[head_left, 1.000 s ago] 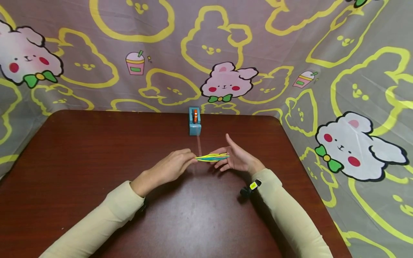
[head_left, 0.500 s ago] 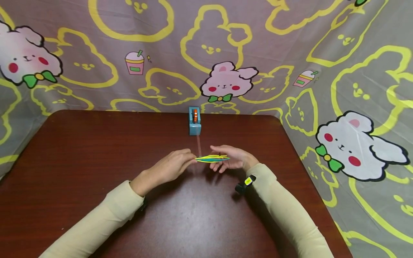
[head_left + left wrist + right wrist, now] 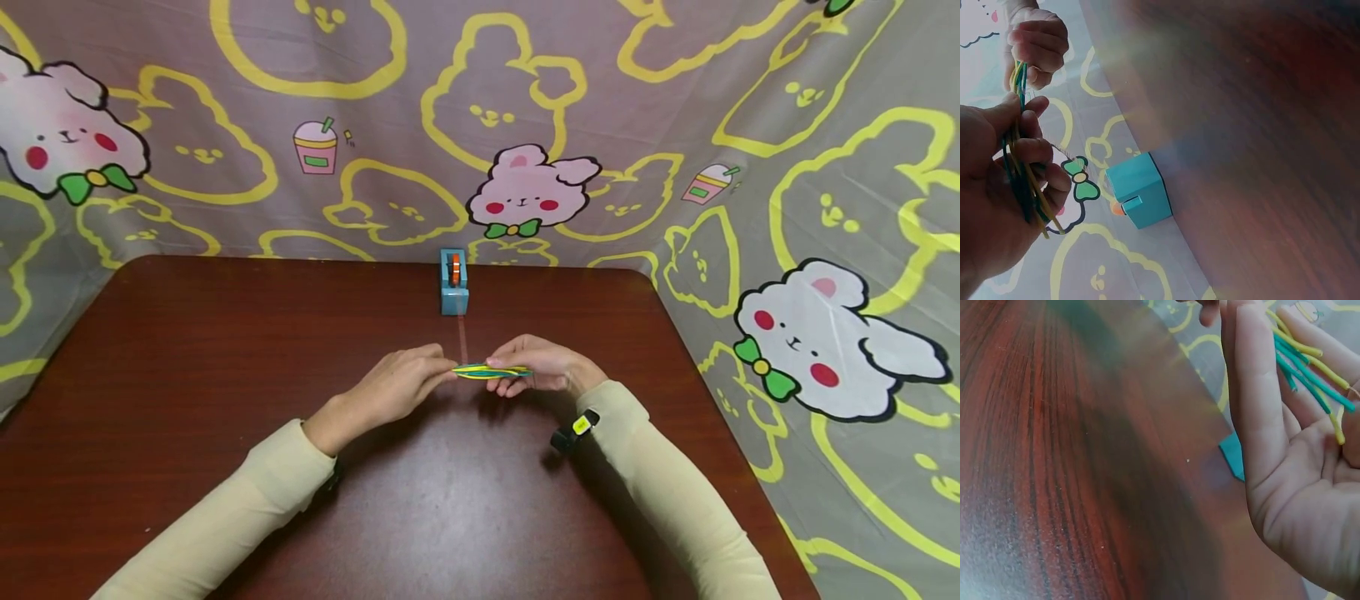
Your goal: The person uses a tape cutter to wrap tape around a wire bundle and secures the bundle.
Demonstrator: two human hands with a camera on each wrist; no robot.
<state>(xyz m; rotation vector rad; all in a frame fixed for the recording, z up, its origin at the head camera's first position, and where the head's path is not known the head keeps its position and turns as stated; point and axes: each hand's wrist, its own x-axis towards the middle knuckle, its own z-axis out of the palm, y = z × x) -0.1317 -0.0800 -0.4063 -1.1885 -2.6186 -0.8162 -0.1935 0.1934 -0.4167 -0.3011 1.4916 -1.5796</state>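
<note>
A bundle of yellow and green wires (image 3: 470, 371) lies crosswise between my hands in the head view. My left hand (image 3: 397, 387) pinches it near the middle; in the left wrist view the loose wire ends (image 3: 1020, 187) run back across that palm. On the right, my right hand (image 3: 546, 364) has its thumb and fingers closed on the bundle. The right wrist view shows the other wire ends (image 3: 1313, 378) sticking out over the right palm, one with a thin copper-coloured tip. A clear tape strip (image 3: 462, 337) stretches from the blue tape dispenser (image 3: 453, 302) down to the bundle.
The dispenser, with an orange core, stands near the back edge of the dark wooden table (image 3: 225, 350). Behind and to the right hangs a patterned curtain (image 3: 420, 92). A dark strap device with a yellow face (image 3: 582, 426) is on the right wrist.
My right hand was spread open behind the wires; its fingers have come together and now pinch the bundle, whose strands are gathered more tightly. My left hand has stayed in place.
</note>
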